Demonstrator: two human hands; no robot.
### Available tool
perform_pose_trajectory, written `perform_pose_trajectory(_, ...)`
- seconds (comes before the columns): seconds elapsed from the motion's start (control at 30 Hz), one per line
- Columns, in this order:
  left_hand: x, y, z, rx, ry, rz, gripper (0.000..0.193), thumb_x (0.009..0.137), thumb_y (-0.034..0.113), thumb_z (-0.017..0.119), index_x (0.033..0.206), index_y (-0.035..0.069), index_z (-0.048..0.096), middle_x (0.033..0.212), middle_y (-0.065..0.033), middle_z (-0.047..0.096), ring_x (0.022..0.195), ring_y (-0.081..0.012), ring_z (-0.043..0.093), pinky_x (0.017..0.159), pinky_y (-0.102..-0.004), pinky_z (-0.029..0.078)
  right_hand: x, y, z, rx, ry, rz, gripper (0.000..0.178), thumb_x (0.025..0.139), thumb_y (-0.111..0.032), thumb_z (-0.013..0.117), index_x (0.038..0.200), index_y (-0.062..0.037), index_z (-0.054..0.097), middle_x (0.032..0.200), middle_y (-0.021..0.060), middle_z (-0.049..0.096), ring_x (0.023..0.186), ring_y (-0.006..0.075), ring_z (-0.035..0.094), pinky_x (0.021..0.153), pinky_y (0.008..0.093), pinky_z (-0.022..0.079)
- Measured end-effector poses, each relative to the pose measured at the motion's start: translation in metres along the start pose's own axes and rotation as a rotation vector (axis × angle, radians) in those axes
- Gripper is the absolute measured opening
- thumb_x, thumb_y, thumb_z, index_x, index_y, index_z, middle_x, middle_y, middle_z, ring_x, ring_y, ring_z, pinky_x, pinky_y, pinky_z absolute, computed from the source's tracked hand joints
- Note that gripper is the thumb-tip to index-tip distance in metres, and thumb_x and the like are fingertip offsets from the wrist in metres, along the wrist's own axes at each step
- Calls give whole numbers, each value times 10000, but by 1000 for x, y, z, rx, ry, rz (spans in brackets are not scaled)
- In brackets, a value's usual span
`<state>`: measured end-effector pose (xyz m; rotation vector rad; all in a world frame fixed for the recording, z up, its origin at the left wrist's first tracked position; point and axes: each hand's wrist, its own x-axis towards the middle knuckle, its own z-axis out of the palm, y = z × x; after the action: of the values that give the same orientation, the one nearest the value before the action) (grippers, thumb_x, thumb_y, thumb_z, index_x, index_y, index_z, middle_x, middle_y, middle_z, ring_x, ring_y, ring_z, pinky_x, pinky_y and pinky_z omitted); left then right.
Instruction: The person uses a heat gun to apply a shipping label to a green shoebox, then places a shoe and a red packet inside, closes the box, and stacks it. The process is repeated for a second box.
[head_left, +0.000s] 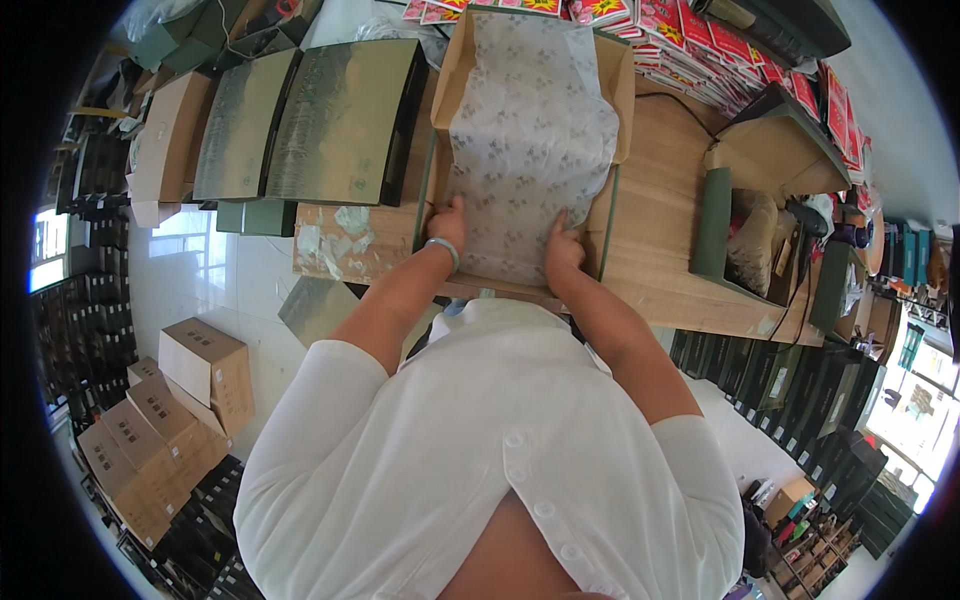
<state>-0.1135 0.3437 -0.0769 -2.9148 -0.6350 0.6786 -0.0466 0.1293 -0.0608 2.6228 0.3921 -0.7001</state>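
In the upper middle of the frame, patterned tissue paper (530, 150) was laid over an open box (620, 88). The paper's lower left edge was met by the left hand (447, 225), its lower right edge by the right hand (566, 252). On each, one digit was pointed upward; the other fingers were mostly hidden, so whether the paper was pinched or merely pressed could not be told.

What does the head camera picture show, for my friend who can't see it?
A person's left hand and right hand reach into an open box on a wooden table, at either side of a thin, patterned sheet. Green boxes sit to the left, and red packets are piled beyond.
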Motion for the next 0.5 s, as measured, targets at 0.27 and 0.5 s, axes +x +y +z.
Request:
perform_pose_trajectory(0.27,-34,-3,-64,275,-68,245,639,885,239,640,1429,83,342,1288,-202,480,1110,-305,561,899,-485,495,-35,18,-35,45,114,-107,959,859,-131,650,1576,-162,14,1515,191,242,1184,330,454,960,460,417)
perform_pose_trajectory(0.5,-39,0,-60,27,-160,671,1209,676,488,822,1562,274,28,1610,-177,17,1460,-444,58,1108,-631,244,-9,19,-2,62,48,-405,1363,567,-524,873,1566,-168,15,1615,171,-5,1473,416,71,1144,599,175)
